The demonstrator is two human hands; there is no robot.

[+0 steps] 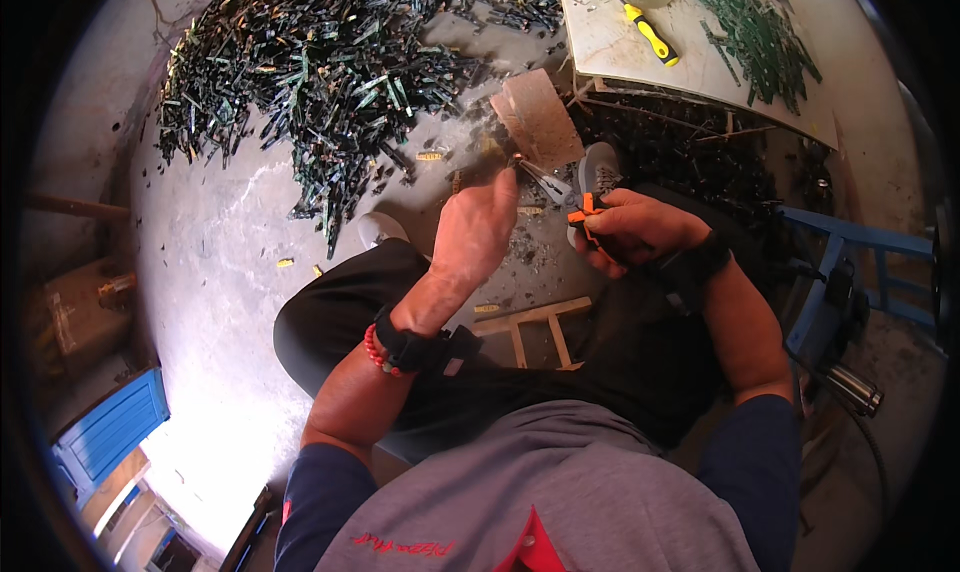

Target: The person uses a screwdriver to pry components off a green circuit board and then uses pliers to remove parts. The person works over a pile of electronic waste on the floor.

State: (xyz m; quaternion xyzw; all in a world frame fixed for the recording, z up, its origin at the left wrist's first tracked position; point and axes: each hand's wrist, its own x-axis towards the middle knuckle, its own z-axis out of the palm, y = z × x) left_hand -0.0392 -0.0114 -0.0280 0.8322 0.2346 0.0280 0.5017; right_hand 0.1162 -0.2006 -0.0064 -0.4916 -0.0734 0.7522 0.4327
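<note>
Pliers (572, 204) with orange handles sit clamped in the right hand (630, 234), their tips just beside the left hand (478, 227), whose fingers pinch a small strip there. Stripping seems underway; next calls for a steady squeeze, well short of the green pile (320, 82) on the floor.

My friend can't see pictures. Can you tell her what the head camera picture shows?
Looking down at a seated person: the right hand grips orange-handled pliers, and the left hand holds a small piece up to their tip. A big pile of dark green strips covers the concrete floor ahead, beside a board with a yellow-handled screwdriver.
</note>
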